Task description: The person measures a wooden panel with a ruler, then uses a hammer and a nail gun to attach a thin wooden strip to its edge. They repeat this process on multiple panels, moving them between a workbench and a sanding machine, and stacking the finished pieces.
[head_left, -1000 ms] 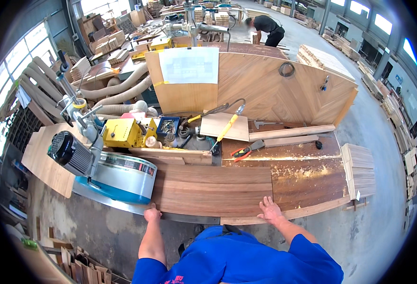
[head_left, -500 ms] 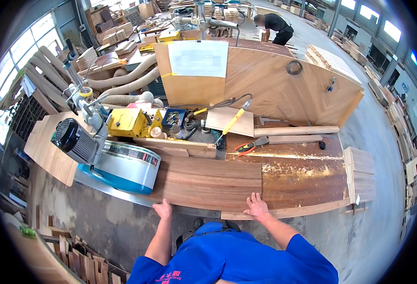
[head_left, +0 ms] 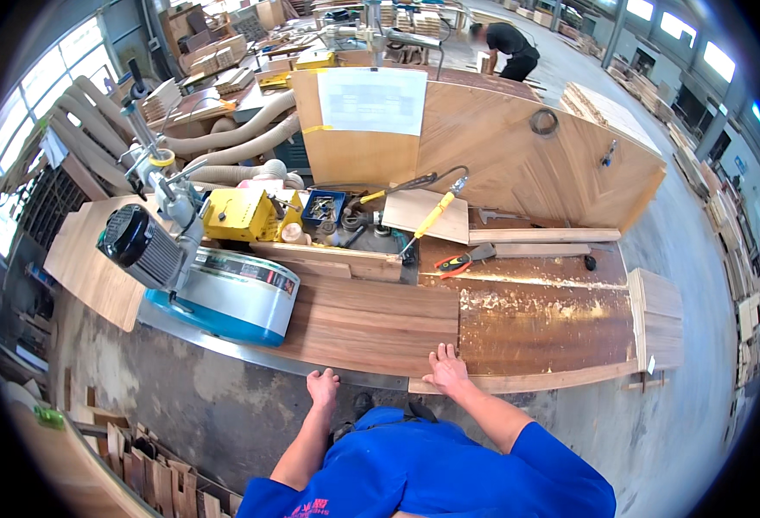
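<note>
Centre: long brown wooden board [head_left: 380,315], running left-right | bare right hand [head_left: 447,371] nearer, fingers spread — board up-left | left hand [head_left: 322,388]: grip unclear

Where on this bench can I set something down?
Mostly bare: the front of the brown wooden benchtop, between the striped brown wooden panel and stacked brown boards; pale shavings lie behind. Crowded: around the yellow boxy casing and blue rectangular tray.

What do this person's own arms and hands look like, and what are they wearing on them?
The left hand and right hand wear no gloves; both forearms are bare, with no watch showing. The bright blue shirt has loose, short sleeves, and pinkish-red printing on its left side.
</note>
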Available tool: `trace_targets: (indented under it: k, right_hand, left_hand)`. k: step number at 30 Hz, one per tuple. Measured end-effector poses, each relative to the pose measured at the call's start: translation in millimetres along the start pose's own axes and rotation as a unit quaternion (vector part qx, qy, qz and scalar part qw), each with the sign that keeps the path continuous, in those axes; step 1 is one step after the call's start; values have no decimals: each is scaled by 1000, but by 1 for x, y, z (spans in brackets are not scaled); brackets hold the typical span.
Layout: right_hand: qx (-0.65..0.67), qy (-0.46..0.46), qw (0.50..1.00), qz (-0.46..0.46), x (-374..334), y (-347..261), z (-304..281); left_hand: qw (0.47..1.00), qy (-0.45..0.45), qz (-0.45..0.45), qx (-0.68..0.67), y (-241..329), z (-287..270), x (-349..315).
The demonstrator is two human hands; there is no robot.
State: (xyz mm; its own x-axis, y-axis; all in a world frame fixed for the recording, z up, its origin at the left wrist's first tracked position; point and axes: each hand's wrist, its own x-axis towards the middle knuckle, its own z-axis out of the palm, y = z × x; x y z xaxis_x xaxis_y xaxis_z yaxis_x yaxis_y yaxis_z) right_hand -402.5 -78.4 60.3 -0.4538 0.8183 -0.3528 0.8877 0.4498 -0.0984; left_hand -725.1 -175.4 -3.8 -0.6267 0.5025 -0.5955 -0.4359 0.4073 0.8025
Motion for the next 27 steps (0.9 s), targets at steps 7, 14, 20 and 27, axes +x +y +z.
trace_targets:
  k: [7,14,20,27]
  right_hand:
    - [-5,-33,999,9,15,-26,-3]
    - [53,-25,998,12,26,-56,-6]
    - [117,-28,993,8,24,-74,-20]
    - [111,9,992,53,3,-86,-33]
  left_hand:
    - [978,-122,-137,-102,16,2,-16]
    - [960,-186,-195,-72,18,6,-14]
    - [939,-228,-251,-60,26,13,-18]
    - [916,-283,-264,-102,15,0,11]
